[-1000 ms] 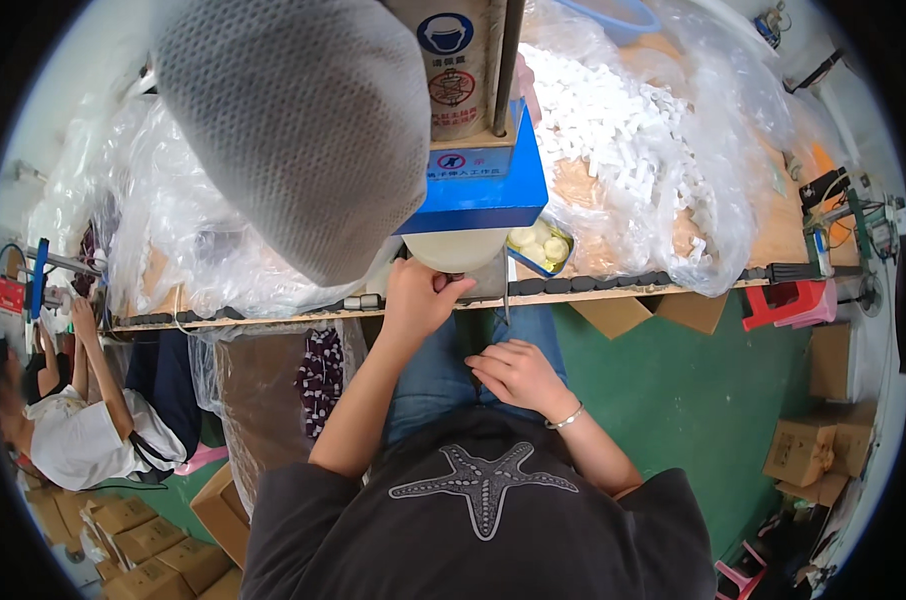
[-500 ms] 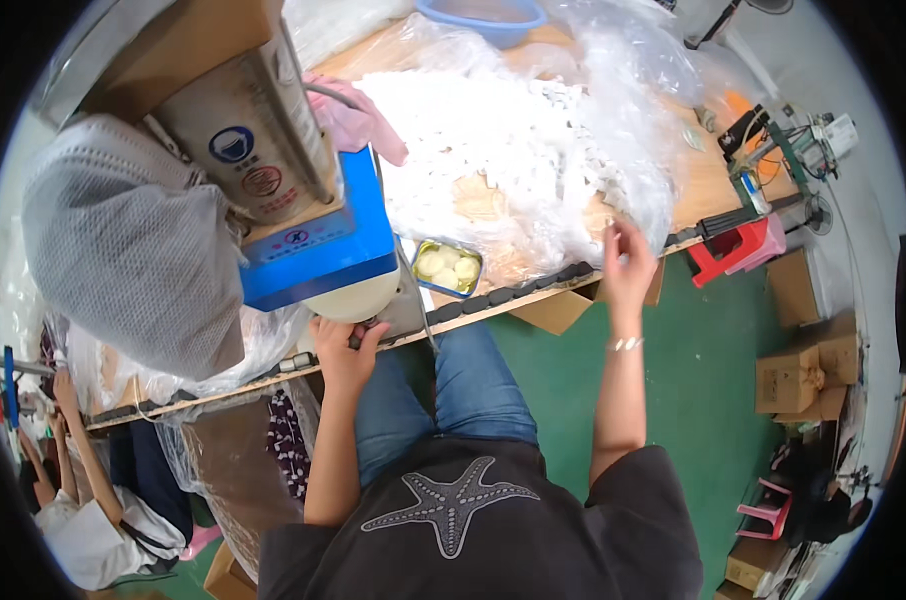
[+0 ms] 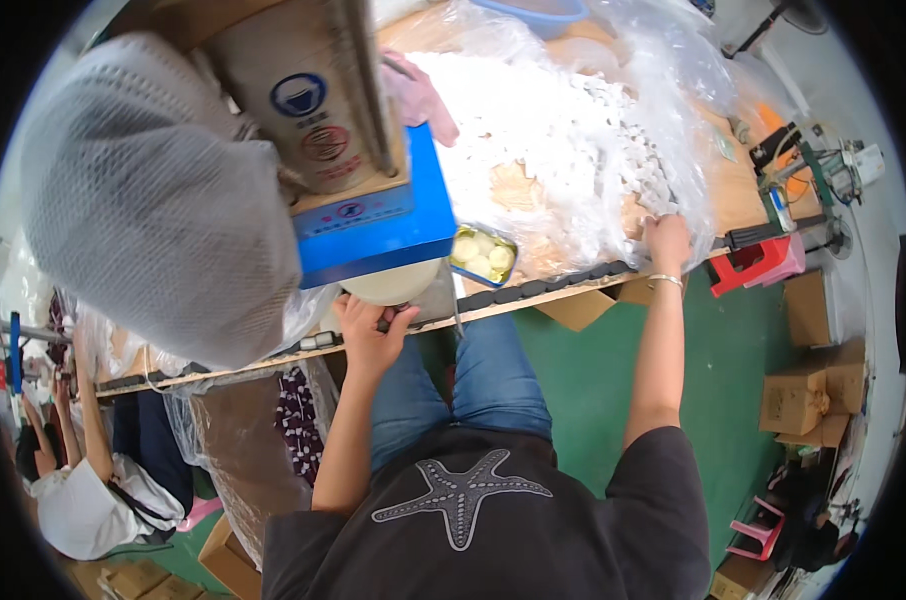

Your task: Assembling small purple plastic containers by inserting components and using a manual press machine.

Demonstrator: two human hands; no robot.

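My left hand (image 3: 371,338) is at the front of a blue-topped machine (image 3: 383,248), just below its pale rounded part (image 3: 381,287). Its thumb and fingers close round a small dark piece that I cannot make out. My right hand (image 3: 667,243), with a bracelet at the wrist, reaches over the table's front edge to the near right side of a spread of small white pieces (image 3: 563,130). Its fingers are curled down, and whatever they hold is hidden. Between the hands, against the machine, sits a small open tin (image 3: 484,256) of pale round pieces.
A large grey-white mesh bag (image 3: 163,220) hangs from the machine. Clear plastic sheeting (image 3: 673,70) lies round the white pieces, with a blue basin (image 3: 538,14) behind. A red stool (image 3: 748,268) and cardboard boxes (image 3: 793,400) stand at right. Another person (image 3: 93,510) works at far left.
My right hand has gone from raised with fingers pinched to lowered and curled at the white pieces. My left hand stays at the machine. The whole view has shifted slightly.
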